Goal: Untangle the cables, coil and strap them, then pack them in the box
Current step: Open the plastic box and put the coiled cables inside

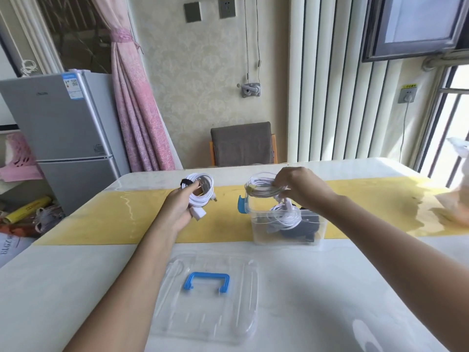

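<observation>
My left hand (177,209) grips a coiled white cable (203,190) bound with a black strap, held above the yellow runner at the table's middle. My right hand (299,186) holds a second white coil (261,186) with a yellowish strap, just over the open clear plastic box (256,227). Inside the box lie another white coil (284,218) and a dark item (302,231). A blue latch (241,205) hangs on the box's left side.
The box's clear lid (210,323) with a blue handle (206,280) lies flat on the white table (76,275) near me. A yellow runner (114,217) crosses the table. A chair (242,144) stands behind it, a bag (454,204) at the right edge.
</observation>
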A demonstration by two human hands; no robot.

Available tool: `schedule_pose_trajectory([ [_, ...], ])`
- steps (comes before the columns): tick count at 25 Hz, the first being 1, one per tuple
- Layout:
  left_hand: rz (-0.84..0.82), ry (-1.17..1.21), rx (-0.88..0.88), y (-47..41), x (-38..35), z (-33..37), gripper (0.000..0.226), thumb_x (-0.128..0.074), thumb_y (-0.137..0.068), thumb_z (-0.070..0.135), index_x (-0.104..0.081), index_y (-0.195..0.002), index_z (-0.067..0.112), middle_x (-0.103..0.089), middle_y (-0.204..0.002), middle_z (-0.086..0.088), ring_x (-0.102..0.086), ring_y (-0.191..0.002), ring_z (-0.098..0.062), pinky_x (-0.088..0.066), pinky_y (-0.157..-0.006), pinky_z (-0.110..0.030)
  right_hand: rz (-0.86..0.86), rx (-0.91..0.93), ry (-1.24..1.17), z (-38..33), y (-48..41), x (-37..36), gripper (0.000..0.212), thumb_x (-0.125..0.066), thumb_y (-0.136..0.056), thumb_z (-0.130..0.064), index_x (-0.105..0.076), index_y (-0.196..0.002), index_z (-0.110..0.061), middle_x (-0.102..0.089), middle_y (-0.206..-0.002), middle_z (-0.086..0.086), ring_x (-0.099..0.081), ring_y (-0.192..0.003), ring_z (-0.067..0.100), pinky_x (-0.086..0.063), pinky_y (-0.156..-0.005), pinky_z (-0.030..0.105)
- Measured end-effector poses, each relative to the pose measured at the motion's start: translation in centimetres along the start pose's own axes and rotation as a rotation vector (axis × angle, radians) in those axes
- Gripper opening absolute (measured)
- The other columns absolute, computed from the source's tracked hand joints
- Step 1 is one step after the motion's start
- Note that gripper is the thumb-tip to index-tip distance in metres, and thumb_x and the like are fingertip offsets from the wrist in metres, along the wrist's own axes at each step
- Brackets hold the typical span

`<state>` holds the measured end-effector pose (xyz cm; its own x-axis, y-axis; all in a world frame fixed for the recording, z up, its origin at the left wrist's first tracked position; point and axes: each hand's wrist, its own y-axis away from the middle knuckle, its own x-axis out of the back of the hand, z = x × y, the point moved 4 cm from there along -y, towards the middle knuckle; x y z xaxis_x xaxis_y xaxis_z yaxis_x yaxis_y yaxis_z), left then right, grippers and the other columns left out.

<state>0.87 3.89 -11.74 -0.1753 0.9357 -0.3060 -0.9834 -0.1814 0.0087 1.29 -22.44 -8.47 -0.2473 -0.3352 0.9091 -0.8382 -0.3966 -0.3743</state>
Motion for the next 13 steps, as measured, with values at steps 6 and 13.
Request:
schedule_pose_trajectory([
  [6, -0.166, -0.008, -0.052, 0.1, -5.5, 2.8, 0.009, -0.057, -0.094, 0.01, -0.066, -0.092, 0.009, -0.073, -0.081, -0.001, -0.066, -0.077, -0.01, -0.051, -0.076, -0.026, -0.118, 0.095, -0.015, 0.1, -0.7, -0.7, 0.034, -0.07, -0.079, 0.003, -0.071, -0.111, -0.009, -0.062, -0.119, 0.006, -0.062, -0.105, 0.023, -0.044, -0.094, 0.027],
  [13, -0.244, -0.055, -0.086, 0.5, -11.1, 4.6, 0.007, -0.058, -0.093, 0.009, -0.064, -0.089, 0.012, -0.066, -0.081, -0.001, -0.06, -0.075, -0.01, -0.05, -0.075, -0.022, -0.197, -0.22, -0.239, 2.1, -0.1, -2.5, 0.065, -0.077, -0.073, -0.005, -0.049, -0.131, -0.014, -0.054, -0.122, 0.015, -0.054, -0.093, 0.026, -0.04, -0.074, 0.025],
])
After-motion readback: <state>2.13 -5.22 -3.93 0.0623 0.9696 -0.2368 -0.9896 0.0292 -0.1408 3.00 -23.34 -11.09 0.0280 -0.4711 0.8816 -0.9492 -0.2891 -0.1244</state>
